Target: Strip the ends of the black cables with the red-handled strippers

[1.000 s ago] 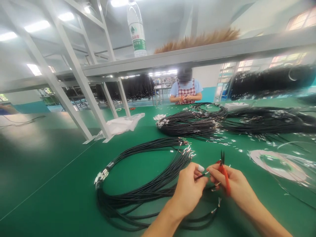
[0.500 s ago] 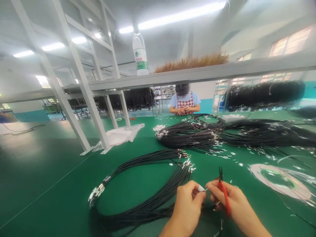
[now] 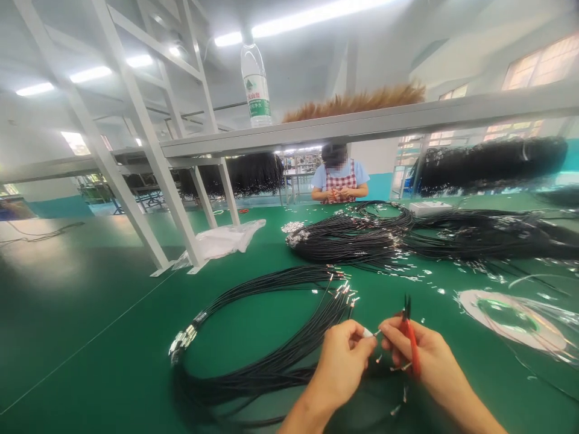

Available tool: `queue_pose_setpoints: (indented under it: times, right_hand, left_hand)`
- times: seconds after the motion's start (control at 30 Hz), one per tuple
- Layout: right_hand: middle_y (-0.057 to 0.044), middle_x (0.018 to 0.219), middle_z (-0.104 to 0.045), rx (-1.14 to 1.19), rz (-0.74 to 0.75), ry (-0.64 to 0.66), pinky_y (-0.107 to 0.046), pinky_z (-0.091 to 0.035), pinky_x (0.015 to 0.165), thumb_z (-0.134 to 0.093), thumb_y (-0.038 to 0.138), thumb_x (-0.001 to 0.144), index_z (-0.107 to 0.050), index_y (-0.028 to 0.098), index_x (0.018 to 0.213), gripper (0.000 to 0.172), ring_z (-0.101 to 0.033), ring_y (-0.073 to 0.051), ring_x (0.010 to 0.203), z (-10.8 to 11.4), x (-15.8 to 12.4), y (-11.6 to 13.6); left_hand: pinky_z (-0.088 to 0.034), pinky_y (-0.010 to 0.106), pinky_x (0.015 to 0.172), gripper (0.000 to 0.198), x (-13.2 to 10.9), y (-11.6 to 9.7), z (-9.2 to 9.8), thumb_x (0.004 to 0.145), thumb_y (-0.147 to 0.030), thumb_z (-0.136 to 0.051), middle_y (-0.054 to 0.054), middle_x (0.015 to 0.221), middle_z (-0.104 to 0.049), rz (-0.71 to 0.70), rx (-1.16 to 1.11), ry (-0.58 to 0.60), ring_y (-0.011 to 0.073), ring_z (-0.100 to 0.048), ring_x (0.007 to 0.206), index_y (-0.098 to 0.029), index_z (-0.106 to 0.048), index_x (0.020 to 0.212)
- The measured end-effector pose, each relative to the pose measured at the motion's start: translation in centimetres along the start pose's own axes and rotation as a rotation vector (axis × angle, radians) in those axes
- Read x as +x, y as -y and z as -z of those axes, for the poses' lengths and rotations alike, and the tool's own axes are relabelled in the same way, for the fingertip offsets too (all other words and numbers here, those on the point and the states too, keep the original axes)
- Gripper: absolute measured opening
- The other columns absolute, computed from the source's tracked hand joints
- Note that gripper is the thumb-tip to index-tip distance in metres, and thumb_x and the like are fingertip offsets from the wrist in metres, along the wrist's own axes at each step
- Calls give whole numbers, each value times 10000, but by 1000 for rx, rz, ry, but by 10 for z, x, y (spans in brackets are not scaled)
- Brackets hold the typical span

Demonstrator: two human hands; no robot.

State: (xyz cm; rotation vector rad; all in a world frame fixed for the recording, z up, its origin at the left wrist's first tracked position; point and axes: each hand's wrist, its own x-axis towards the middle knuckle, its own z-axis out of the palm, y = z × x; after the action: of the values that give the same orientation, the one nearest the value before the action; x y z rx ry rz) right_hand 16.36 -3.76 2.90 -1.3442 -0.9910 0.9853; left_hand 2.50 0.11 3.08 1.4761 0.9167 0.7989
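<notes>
Saw from my remote station: cable tip above table, left hand pinching it, right hand curled round pliers, fingertips seemingly pressed at tip. I judged: tip-working step; next move called for steady pinch.

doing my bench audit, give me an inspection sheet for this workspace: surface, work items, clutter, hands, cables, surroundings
Surface: smooth green tabletop, glare at far left.
Work items: red-handled, dark-tipped hand tool; thin silvery wire end.
Clutter: small whitish scraps; crumpled translucent plastic bag.
Hands: left hand, with a white fingertip cover, pinches the wire end; right hand grips the tool, fingertips at that end.
Cables: looped black cable bundle with silvery ends; black cable pile behind.
Surroundings: grey metal shelf bearing a clear plastic bottle; person in a checked apron opposite.
</notes>
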Motion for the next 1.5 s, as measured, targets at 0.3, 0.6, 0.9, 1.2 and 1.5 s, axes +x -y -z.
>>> queue_pose_setpoints:
  times: [0.3,0.6,0.9,1.2,1.5]
  right_hand:
    - [0,602,-594,-50,148,12,-226,-374,432,-675,553,692,-651,177,688,378,-482,-122,485,0,-7,0]
    - [8,601,-598,69,47,78,-212,-354,429,-701,518,704,-627,177,684,350,-467,-99,470,-2,-5,1]
    - [19,568,-579,44,-3,32,-211,-335,419,-696,554,675,-600,180,650,387,-474,-103,463,-1,-6,6]
    - [36,474,-476,-312,-97,155,-234,-303,416,-542,668,718,-503,195,541,506,-394,-108,422,8,-5,1]
    - [0,449,-513,-579,-110,281,-242,-292,403,-465,733,694,-505,196,563,554,-417,-127,389,-1,-7,-2]
  left_hand:
    - [-183,222,427,329,-3,-8,8,746,-447,-594,-36,509,-484,176,-254,176,35,-305,391,-123,-560,697]
    - [-131,232,444,377,-4,-15,21,764,-458,-629,-74,494,-414,208,-474,426,4,-214,363,-84,-624,810]
    - [-223,221,448,283,-4,-15,11,789,-416,-577,-14,566,-531,84,-152,230,43,-343,423,-142,-524,742]
    - [-157,225,435,204,-1,-18,15,816,-353,-515,-39,488,-508,50,-206,112,40,-250,386,-155,-527,766]
    - [-207,210,457,245,-1,-15,14,810,-389,-535,-46,492,-492,5,-172,65,51,-299,425,-144,-554,803]
